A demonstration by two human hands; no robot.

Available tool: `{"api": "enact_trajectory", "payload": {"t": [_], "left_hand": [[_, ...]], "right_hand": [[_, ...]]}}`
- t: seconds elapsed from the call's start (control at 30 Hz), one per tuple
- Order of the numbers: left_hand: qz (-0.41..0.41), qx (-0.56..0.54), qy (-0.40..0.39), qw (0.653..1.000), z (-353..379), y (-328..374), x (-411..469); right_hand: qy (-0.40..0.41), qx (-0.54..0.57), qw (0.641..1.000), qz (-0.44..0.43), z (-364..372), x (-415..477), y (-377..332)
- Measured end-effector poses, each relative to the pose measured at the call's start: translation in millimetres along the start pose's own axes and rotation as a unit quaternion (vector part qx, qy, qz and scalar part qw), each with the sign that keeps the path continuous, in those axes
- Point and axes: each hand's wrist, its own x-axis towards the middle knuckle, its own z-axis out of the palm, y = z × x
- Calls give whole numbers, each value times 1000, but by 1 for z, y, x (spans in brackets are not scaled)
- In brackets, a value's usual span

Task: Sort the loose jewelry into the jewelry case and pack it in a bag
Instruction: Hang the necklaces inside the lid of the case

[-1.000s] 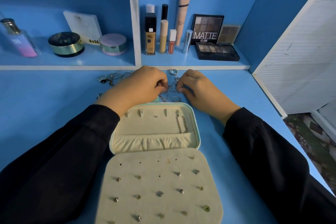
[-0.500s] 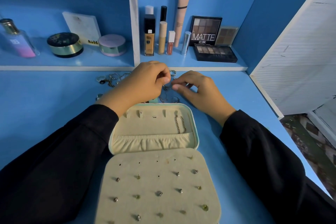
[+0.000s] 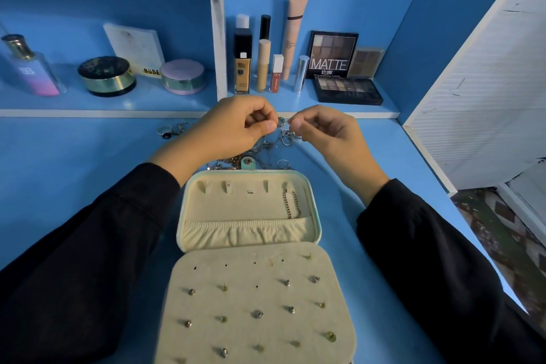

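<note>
Reference: jewelry case, open flat on the blue desk. Beyond its far edge lies the loose jewelry, a tangle of silver chains and rings. The left hand and right hand are above that pile, close together with fingertips nearly meeting. Each pinches thumb to forefinger on a fine silver piece; its type is too small to tell. Case far half, right side: one beaded chain. Case near half: stud earrings in rows.
</note>
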Motion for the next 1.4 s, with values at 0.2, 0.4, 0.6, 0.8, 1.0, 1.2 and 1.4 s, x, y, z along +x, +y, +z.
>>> {"api": "enact_trajectory", "payload": {"t": [0.2, 0.4, 0.6, 0.8, 1.0, 1.2, 1.4], "left_hand": [[-7, -31, -78, 996, 11, 2, -3], [-5, 4, -74, 997, 8, -3, -4], [-16, 58, -88, 994, 6, -14, -4], [-4, 88, -19, 996, 1, -15, -1], [49, 14, 86, 995, 1, 1, 0], [42, -24, 102, 994, 2, 9, 2], [44, -15, 102, 994, 2, 11, 0]], "right_hand": [[12, 5, 1000, 12, -6, -3, -4], [66, 23, 997, 20, -33, -4, 0], [126, -8, 991, 38, -59, -7, 3], [129, -168, 974, 85, -64, -10, 13], [95, -277, 956, 12, -32, -8, 7], [43, -187, 981, 3, 0, -4, -7], [46, -154, 987, 8, 12, 1, -7]]}}
